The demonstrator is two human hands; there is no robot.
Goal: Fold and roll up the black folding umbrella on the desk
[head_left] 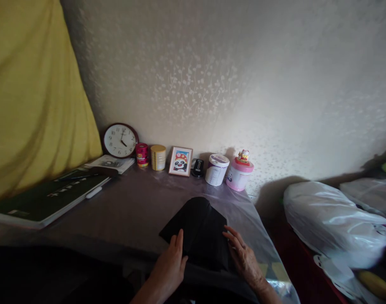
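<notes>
A black, folded sheet-like piece lies at the table's front edge, with a rounded top and a crease down its middle. Whether it is cloth or paper I cannot tell. At its left edge, my left hand rests with fingers stretched out and the thumb apart. My right hand touches the right edge, fingers extended and slightly spread over it; its thumb is hidden. The lower part of the black piece sinks into shadow between my wrists.
Along the wall stand a clock, a pink can, a yellow-lidded can, a framed panda picture, a white tub and a pink tub. A large green book lies left; white plastic bags sit right.
</notes>
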